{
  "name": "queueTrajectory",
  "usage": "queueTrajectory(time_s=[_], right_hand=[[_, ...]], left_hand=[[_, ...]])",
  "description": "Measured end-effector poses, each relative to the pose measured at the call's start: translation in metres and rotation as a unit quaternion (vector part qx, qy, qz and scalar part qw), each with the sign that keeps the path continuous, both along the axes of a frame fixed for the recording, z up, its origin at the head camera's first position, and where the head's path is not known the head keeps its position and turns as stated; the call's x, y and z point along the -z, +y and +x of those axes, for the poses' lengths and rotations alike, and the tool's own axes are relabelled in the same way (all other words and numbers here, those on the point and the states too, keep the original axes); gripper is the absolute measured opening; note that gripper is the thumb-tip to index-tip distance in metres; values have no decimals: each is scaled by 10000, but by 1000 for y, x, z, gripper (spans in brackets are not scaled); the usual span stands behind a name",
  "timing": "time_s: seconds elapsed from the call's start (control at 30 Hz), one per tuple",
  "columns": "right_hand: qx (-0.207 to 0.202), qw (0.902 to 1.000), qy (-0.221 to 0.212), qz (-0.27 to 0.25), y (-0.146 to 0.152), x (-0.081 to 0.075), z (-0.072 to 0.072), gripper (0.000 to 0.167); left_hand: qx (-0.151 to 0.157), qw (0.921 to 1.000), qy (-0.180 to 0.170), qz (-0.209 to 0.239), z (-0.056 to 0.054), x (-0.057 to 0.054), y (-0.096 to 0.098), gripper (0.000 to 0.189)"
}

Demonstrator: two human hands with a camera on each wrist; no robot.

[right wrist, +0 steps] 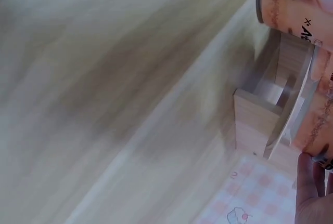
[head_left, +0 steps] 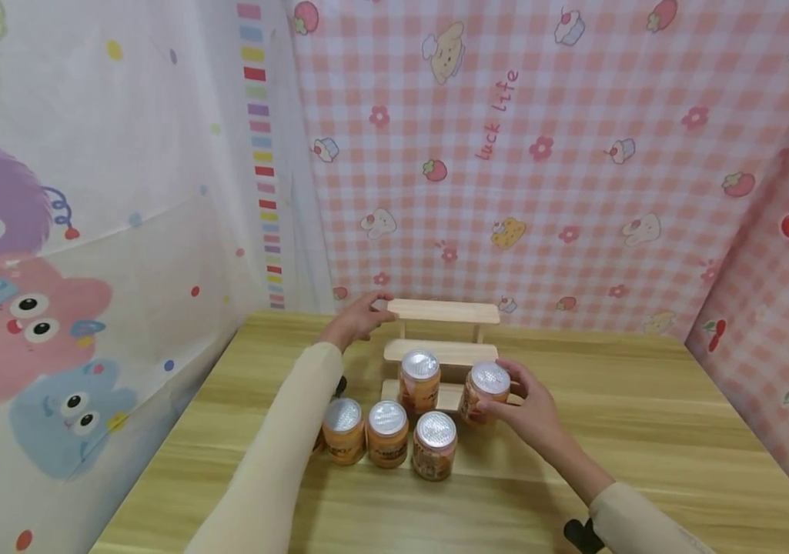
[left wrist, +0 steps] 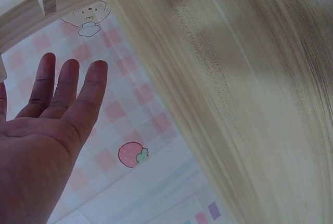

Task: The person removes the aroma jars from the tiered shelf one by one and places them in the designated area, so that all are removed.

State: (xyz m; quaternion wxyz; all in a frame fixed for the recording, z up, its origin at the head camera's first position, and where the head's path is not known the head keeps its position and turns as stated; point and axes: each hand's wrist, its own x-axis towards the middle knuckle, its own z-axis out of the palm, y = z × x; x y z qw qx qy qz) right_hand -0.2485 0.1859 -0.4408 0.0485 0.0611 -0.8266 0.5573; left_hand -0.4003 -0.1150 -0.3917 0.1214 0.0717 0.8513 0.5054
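A small three-step wooden display rack [head_left: 444, 311] stands near the back of the table. My left hand [head_left: 361, 317] is at the left end of its top step, thumb in front and a finger behind; the left wrist view shows the other fingers of this hand [left wrist: 62, 109] stretched out. My right hand [head_left: 529, 408] holds an orange jar with a silver lid [head_left: 489, 378] at the right end of the lowest step, thumb in front and fingers round its far side. A matching jar [head_left: 420, 382] stands to its left on the same step.
In front of the rack, several like jars stand in a row, among them a left jar [head_left: 344, 432], a middle jar [head_left: 388, 435] and a right jar [head_left: 435, 446]. Another is mostly hidden by the left sleeve [head_left: 276, 446]. Checked cloth [head_left: 539, 192] hangs behind the wood-grain table [head_left: 643, 431].
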Motion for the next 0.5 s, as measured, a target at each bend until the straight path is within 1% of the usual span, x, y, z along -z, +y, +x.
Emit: queueTrajectory(time_s=[0.1,0.23,0.33,0.5], right_hand=[[-116,9999,-62,-94,9,1,8,71],[-273,9994,-166,-126,16,9,20,72],[-389,9990,-219,-14,17,19,28,74],[-484,9982,-338,100,16,39,33,78]], left_hand=[[0,10000,-20,6,0,0,0,50],[14,10000,-19,-17,2,0,0,50],[-12,10000,-34,-49,3,-1,0,50],[-27,10000,5,-48,3,-2,1,50]])
